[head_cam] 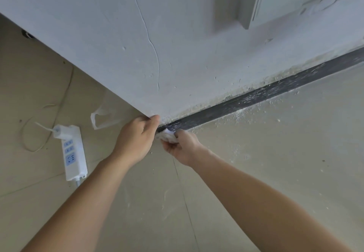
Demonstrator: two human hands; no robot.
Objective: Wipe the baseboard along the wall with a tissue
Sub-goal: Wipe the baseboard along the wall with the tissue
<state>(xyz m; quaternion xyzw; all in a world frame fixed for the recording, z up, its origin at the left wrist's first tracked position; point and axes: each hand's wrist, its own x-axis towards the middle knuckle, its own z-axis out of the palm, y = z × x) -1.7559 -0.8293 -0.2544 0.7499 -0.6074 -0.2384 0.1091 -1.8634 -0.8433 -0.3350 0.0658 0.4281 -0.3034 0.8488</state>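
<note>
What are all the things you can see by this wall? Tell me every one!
crumpled white tissue: one, white, against the baseboard's left end
dark grey baseboard strip: one, dark grey, along the wall's foot
cracked white plaster wall: one, white, upper picture
beige tiled floor: one, beige, below
white plaster crumbs: many, white, floor beside baseboard
white power strip with blue sockets: one, white, floor left
thin pale cord: one, pale, looped far left
clear plastic bag: one, clear, floor by wall corner
left hand: one, at wall corner, fingers curled
right hand: one, grips tissue
</note>
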